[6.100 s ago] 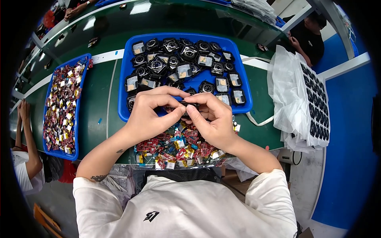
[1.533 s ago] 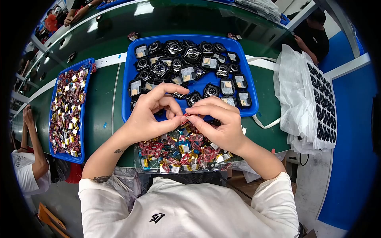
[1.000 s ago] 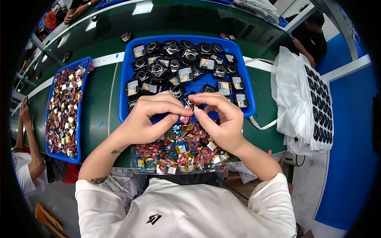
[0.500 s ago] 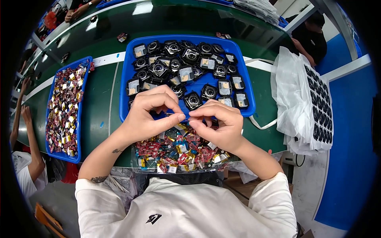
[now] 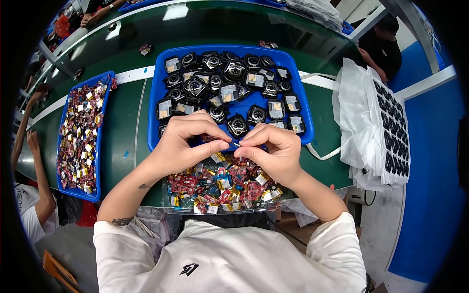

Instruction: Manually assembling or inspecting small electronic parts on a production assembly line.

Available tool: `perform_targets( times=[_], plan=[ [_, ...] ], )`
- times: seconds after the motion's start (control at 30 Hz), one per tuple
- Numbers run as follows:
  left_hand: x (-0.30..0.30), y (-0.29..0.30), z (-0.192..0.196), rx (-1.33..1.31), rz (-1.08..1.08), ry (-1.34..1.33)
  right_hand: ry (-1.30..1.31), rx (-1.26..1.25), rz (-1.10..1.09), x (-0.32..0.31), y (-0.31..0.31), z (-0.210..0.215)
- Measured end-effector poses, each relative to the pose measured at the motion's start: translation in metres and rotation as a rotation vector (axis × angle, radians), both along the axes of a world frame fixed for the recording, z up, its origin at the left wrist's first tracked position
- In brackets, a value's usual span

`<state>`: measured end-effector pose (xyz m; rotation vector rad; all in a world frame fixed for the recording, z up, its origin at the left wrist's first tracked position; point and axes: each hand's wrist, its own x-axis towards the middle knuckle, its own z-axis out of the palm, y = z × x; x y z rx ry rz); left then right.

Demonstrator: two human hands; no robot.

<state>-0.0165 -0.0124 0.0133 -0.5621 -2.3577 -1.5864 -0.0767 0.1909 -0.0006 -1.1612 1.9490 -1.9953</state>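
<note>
My left hand (image 5: 188, 140) is closed in a pinch, with a small red circuit board (image 5: 210, 138) showing partly behind its thumb and fingers. Thumb and forefinger of my right hand (image 5: 276, 150) pinch a tiny pale, silvery part (image 5: 236, 144), close to the left fingertips. Both hands hover over the near edge of a blue tray (image 5: 307, 105) holding many black watch cases (image 5: 237, 125), some with round sensor backs facing up. Below the hands lies a heap of red circuit boards with yellow-and-white batteries (image 5: 224, 183).
To the left stands another blue tray (image 5: 99, 146) full of similar boards. White foam sheets (image 5: 351, 105) with black parts (image 5: 393, 129) are stacked at right. Beyond runs a green belt (image 5: 210, 29) with scattered parts. A co-worker's arms (image 5: 36, 151) are at far left; another person (image 5: 381, 49) is at back right.
My right fingers have shifted slightly, and the tiny silvery part now shows between the hands. Loose parts on the far green belt have moved left.
</note>
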Motion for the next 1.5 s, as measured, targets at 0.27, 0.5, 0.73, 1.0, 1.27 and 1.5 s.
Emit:
perform_targets(
  times=[0.27, 0.5, 0.73, 1.0, 1.27, 1.5],
  plan=[
    [-0.002, -0.001, -0.001, -0.029, -0.129, 0.012, 0.217, -0.007, 0.171, 0.000, -0.002, 0.003],
    [-0.003, -0.009, 0.000, 0.136, -0.290, -0.012, 0.014, -0.061, 0.150, -0.004, -0.001, -0.001],
    [0.001, -0.009, -0.003, 0.409, -0.115, -0.148, 0.491, 0.188, 0.151, -0.009, 0.000, 0.008],
    [0.004, -0.009, -0.008, 0.399, -0.192, -0.023, 0.680, 0.292, 0.045, -0.023, -0.016, 0.035],
    [0.001, -0.005, -0.004, 0.213, -0.183, 0.046, 0.939, 0.532, 0.226, -0.072, -0.082, 0.046],
    [0.004, -0.008, -0.004, 0.195, -0.188, 0.038, 0.759, 0.872, 0.246, -0.067, -0.068, 0.050]
  ],
)
